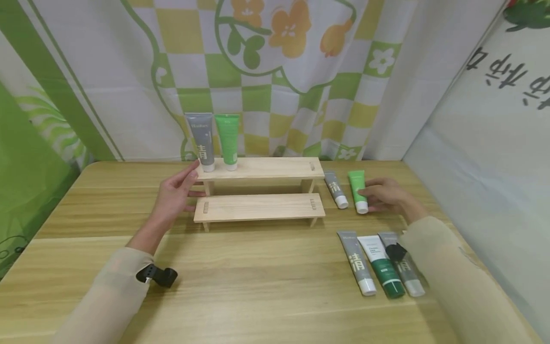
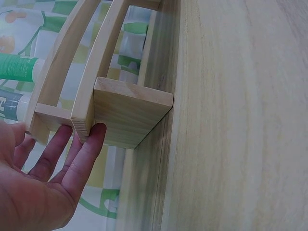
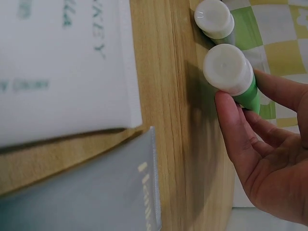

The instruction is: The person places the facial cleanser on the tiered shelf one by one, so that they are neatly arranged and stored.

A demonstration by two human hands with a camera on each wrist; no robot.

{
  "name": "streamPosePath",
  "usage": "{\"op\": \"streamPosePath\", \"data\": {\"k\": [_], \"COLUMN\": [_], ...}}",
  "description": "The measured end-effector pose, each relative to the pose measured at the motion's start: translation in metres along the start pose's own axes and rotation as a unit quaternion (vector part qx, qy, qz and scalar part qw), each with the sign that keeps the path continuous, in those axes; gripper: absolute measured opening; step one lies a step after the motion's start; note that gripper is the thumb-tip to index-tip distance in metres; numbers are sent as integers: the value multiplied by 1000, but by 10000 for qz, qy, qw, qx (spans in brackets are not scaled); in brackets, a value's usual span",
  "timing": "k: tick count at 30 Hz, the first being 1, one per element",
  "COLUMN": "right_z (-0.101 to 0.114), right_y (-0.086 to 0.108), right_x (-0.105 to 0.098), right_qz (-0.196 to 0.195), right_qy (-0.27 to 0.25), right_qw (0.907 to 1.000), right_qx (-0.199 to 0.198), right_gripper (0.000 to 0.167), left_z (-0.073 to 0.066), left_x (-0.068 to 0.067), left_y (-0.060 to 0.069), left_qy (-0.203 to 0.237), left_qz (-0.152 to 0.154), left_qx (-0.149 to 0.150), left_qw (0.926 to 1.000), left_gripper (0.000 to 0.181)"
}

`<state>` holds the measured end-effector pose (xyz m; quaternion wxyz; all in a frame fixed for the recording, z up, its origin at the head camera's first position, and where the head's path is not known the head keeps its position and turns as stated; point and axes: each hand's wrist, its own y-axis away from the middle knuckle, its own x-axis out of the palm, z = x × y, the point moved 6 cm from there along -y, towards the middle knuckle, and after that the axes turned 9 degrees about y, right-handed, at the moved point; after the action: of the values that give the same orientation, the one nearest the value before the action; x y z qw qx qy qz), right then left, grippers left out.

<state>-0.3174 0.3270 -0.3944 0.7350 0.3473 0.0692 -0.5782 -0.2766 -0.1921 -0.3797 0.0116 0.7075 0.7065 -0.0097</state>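
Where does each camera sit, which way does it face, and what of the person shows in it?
Head: worn on the head, facing forward and down at the table and wooden shelves; left hand, right hand and sleeves show.
Left wrist: worn on that wrist, facing one end of the wooden shelves; only the left hand shows.
Right wrist: worn on that wrist, facing the held green tube, cap nearest; only the right hand shows.
Shared: head and right wrist both show the held green tube.
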Motion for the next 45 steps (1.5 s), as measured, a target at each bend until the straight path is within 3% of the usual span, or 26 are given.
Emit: {"op": "streamPosePath", "data": {"k": [10,17,33,45], "right_z": [8,20,70,109], "right_y": [9,20,52,59], "right_x": [-2,-6,7,29], "right_qz": [-46,-205,-558,-843], "right_qy": [-310,-126,-41,-289], "right_qw": [9989,9975,9891,9754], "right_qx": [-335,-670,-1363,-2014], "right_gripper": [77,70,73,66], "left_z": [1,0,0,0], "left_x": [-2,-1,0,0], "left_y": [2,0,0,1], "left_qy": [-34,-135,-152,-184], "left_qz": [-30,-17,-26,11], "left_qx": [-65,31,-19,-31], "left_qw": [10000,9999,9999,9998], "left_gripper": [53,55,55,54]}}
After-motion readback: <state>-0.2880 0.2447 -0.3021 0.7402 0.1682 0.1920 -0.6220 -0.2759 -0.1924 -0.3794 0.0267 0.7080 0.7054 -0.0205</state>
